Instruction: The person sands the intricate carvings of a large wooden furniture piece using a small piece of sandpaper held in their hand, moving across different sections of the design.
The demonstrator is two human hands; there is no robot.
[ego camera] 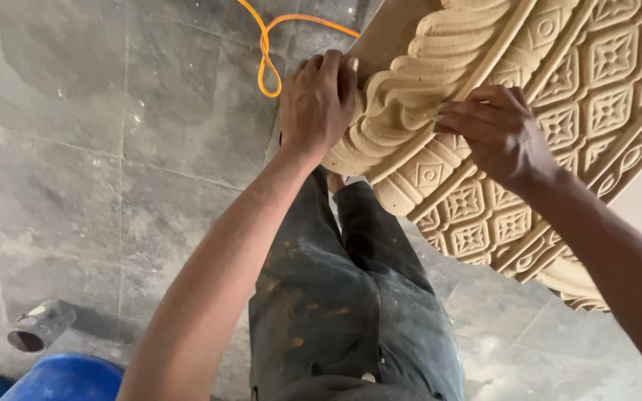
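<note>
Left hand [319, 100] curled over rim of carved tan panel [559, 111], fingers gripping rope-twist edge. Right hand [495, 134] just beside, fingertips pinched together, pressed on carved molding; whether anything pinched, cannot tell. Orange cable [265, 63] on grey floor [113, 163] left of left hand. Open tin can [39, 327] and blue drum [65, 379] far below.

Grey tiled floor [113, 186] carries an orange cable [265, 56], a tin can [39, 327] and blue drums [61, 379].

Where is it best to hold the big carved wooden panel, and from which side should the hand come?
Probably the thick scalloped edge of the carved panel, from the floor side, where the left hand already rests. That rim is bulky and rounded; the diamond relief is flat.
</note>
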